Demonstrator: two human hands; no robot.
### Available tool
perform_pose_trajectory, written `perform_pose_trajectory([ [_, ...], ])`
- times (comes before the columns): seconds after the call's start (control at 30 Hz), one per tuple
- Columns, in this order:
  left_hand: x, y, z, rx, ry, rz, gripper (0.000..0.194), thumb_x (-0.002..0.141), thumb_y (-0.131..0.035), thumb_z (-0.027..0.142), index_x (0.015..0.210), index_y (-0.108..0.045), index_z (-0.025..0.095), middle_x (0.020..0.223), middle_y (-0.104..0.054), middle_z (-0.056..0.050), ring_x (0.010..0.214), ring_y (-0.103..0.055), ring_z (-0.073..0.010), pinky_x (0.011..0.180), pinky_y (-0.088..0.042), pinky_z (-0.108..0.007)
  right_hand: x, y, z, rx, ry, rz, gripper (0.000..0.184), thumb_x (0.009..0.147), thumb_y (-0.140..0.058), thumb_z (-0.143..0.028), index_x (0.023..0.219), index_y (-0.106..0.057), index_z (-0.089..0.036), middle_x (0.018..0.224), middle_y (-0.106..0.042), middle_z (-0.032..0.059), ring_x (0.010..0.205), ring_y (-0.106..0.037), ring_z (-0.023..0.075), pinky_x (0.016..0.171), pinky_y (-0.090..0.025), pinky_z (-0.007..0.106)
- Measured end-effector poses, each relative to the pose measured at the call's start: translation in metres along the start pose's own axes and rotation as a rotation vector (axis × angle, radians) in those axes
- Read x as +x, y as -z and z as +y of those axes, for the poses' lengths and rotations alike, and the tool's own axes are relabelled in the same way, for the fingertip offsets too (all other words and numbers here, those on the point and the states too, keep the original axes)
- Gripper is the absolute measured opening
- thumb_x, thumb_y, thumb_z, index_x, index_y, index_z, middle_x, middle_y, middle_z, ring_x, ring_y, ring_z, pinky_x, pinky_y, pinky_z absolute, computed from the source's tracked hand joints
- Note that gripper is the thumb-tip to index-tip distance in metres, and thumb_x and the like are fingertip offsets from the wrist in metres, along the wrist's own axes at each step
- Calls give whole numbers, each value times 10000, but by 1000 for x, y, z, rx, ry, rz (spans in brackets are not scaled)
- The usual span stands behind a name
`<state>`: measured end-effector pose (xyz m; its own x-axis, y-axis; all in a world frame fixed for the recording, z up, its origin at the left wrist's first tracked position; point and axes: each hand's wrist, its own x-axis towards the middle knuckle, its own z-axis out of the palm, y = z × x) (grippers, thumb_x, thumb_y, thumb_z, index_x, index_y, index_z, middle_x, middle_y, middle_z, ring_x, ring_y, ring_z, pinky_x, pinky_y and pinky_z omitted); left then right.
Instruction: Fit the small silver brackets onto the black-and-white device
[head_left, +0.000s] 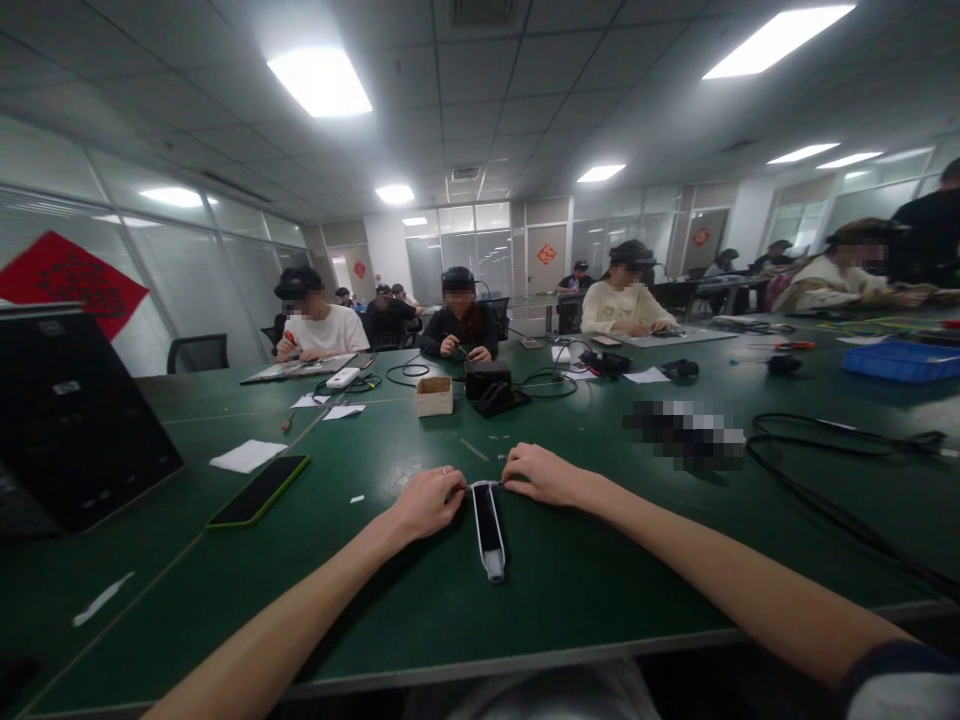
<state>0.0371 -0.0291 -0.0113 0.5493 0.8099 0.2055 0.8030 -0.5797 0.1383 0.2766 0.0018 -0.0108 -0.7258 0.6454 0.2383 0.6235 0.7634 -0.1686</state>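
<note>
A long, narrow device with a dark middle and a pale rim (489, 530) lies on the green table, its far end between my hands. My left hand (433, 502) is closed at the left of that end, a ring on one finger, thumb and fingertips pressed together. From the right, my right hand (541, 474) pinches close by the same end. A thin line seems to run across between the two sets of fingertips. What exactly each hand grips is too small to make out.
Left of my hands lie a phone in a green case (259, 491), white paper (248, 456) and a black computer case (82, 410). Ahead are a small open box (434, 397) and a black device (487, 381). Black cables (832, 520) and a blue tray (900, 362) are at right. Several people sit across.
</note>
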Motion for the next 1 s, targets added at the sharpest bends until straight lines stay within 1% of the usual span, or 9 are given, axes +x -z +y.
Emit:
perform_pose_trajectory([
  [0.13, 0, -1, 0, 2, -12, 8, 172, 866, -464, 180, 904, -632, 188, 902, -647, -52, 800, -607, -181, 725, -457, -274, -2, 9, -5, -69, -61, -76, 116, 822, -578, -188, 805, -690, -164, 843, -640, 93, 781, -577, 212, 669, -443, 301],
  [0.27, 0, -3, 1, 11, -3, 10, 161, 859, -470, 199, 889, -628, 188, 880, -642, -48, 768, -603, -177, 695, -454, -269, -6, 9, -5, -135, -101, -66, 78, 785, -587, -160, 737, -649, -163, 785, -623, 92, 737, -572, 204, 622, -429, 279],
  [0.37, 0, -3, 3, 21, -10, 21, 151, 853, -470, 203, 878, -619, 189, 862, -639, -45, 759, -601, -176, 699, -450, -271, -6, 6, -3, -162, -93, -32, 88, 788, -571, -140, 722, -628, -149, 769, -614, 107, 743, -567, 211, 649, -438, 290],
  [0.5, -1, -2, 2, 20, -22, 27, 133, 849, -480, 221, 876, -607, 192, 861, -638, -40, 764, -600, -176, 694, -444, -269, -6, 5, 0, -178, -75, -3, 131, 854, -490, -145, 833, -617, -122, 843, -614, 133, 790, -561, 221, 716, -457, 326],
  [0.6, -2, 0, 3, 26, 1, 63, 132, 853, -490, 252, 908, -595, 193, 877, -631, -39, 781, -599, -182, 700, -442, -276, -5, 3, -2, -49, -74, 103, 146, 882, -458, -151, 889, -601, -122, 897, -612, 117, 820, -555, 203, 748, -466, 327],
  [0.73, -4, 4, 9, 20, 10, 158, 191, 868, -504, 282, 1024, -561, 189, 953, -614, -50, 825, -593, -187, 728, -446, -289, -2, -6, -15, 231, -94, 278, 134, 888, -480, -184, 912, -605, -141, 896, -627, 73, 800, -570, 169, 736, -474, 302],
  [0.8, -4, 4, 14, 5, -19, 184, 209, 872, -527, 302, 1051, -549, 196, 975, -606, -45, 831, -586, -182, 724, -450, -285, -1, -10, -24, 348, -118, 311, 146, 890, -492, -215, 924, -615, -144, 871, -638, 58, 757, -578, 157, 683, -473, 280],
  [0.87, -5, 2, 17, -4, -70, 206, 197, 867, -563, 305, 1034, -555, 201, 963, -601, -36, 831, -580, -177, 721, -454, -278, 0, -13, -33, 432, -139, 319, 157, 890, -499, -237, 924, -626, -150, 851, -650, 46, 738, -586, 153, 654, -469, 268],
  [1.0, -5, -6, 20, -40, -193, 264, 165, 863, -595, 242, 1019, -563, 201, 911, -599, -17, 824, -579, -156, 737, -463, -259, -1, -15, -43, 560, -125, 340, 147, 874, -518, -247, 918, -631, -163, 852, -665, 36, 757, -603, 150, 681, -479, 264],
])
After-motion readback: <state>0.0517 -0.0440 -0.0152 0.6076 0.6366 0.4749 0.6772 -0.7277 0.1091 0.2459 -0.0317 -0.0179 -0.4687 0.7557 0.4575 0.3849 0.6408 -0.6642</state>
